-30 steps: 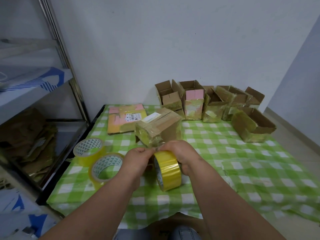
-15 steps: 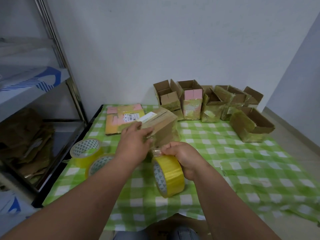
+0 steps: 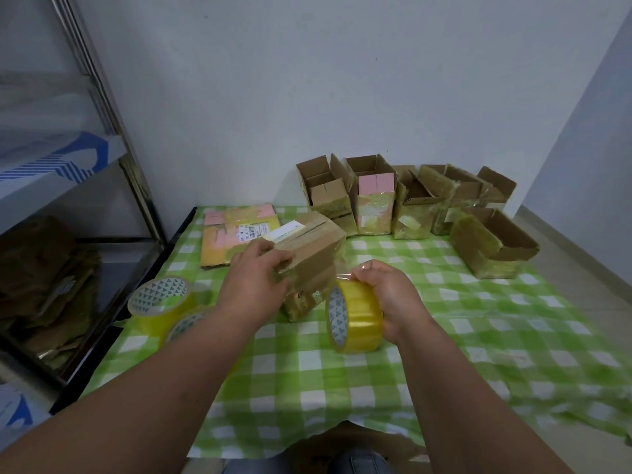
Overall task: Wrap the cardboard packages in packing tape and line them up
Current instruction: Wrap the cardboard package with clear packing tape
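A closed cardboard package (image 3: 314, 258) with a white label stands in the middle of the green checked table (image 3: 478, 336). My left hand (image 3: 256, 278) holds its left side, thumb along the top edge and fingers on its near face. My right hand (image 3: 386, 295) grips a yellow tape roll (image 3: 355, 318) just right of the package, and a clear strip of tape runs from the roll up to the package's right face. A flat package (image 3: 236, 239) with pink patches and a label lies behind my left hand.
Two more tape rolls (image 3: 160, 302) lie at the table's left edge, partly behind my left forearm. Several open cardboard boxes (image 3: 372, 203) line the back wall, and another (image 3: 492, 248) lies at the right. A metal shelf (image 3: 68, 186) with flattened cardboard stands on the left.
My left hand left the tape end and moved up onto the package, taking hold of it. The roll in my right hand shifted right and the tape now stretches to the package.
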Action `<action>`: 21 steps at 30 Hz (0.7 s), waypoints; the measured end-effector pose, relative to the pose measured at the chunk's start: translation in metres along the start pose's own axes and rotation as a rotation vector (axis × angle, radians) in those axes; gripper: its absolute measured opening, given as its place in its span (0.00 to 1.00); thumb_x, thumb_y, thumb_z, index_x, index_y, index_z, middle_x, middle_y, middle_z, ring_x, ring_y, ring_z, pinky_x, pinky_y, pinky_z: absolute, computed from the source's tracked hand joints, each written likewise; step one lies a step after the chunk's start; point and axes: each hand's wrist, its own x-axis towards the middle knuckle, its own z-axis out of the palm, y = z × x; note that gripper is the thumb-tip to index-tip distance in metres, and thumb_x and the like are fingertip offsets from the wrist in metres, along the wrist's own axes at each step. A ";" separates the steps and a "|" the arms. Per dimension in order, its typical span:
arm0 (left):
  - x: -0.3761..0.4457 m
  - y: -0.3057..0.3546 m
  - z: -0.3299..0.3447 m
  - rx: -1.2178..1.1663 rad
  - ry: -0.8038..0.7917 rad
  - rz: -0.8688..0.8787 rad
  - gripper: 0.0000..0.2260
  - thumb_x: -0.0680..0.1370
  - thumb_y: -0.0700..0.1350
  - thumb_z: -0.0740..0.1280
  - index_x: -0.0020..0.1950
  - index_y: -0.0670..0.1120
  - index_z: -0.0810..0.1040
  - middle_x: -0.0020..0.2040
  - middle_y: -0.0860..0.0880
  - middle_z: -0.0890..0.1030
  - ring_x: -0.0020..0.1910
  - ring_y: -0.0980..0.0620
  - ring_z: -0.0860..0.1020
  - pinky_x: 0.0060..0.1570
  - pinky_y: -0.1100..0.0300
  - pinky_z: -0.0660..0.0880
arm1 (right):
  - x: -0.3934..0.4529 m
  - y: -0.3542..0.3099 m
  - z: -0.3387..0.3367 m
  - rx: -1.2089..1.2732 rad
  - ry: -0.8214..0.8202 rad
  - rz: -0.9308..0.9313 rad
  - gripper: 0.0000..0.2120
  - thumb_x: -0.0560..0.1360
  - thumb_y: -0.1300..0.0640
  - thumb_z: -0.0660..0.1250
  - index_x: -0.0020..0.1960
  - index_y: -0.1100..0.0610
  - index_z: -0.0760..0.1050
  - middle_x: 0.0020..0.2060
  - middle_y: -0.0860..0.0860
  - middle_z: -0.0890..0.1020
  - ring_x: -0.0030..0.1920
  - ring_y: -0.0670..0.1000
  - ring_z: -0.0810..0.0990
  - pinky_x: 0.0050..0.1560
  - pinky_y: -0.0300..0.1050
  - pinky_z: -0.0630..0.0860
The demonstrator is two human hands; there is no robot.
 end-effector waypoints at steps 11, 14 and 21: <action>0.000 -0.008 0.001 -0.386 -0.035 -0.104 0.27 0.78 0.35 0.67 0.70 0.61 0.71 0.75 0.61 0.62 0.73 0.60 0.62 0.57 0.85 0.56 | 0.015 -0.008 -0.002 -0.087 0.021 -0.060 0.08 0.77 0.61 0.67 0.39 0.56 0.78 0.43 0.48 0.84 0.41 0.49 0.80 0.42 0.45 0.76; 0.002 -0.006 0.001 -0.540 -0.083 -0.323 0.34 0.80 0.35 0.61 0.79 0.59 0.52 0.79 0.55 0.58 0.71 0.54 0.67 0.62 0.67 0.70 | 0.010 -0.006 0.003 -0.079 0.020 -0.034 0.15 0.76 0.62 0.67 0.32 0.53 0.76 0.36 0.46 0.84 0.35 0.46 0.80 0.39 0.43 0.76; 0.013 0.007 -0.004 -0.903 -0.129 -0.550 0.29 0.81 0.49 0.63 0.79 0.57 0.54 0.79 0.54 0.58 0.73 0.51 0.62 0.65 0.56 0.58 | -0.007 -0.003 0.009 -0.137 0.069 -0.039 0.14 0.75 0.61 0.68 0.32 0.53 0.70 0.37 0.57 0.76 0.40 0.56 0.73 0.43 0.52 0.67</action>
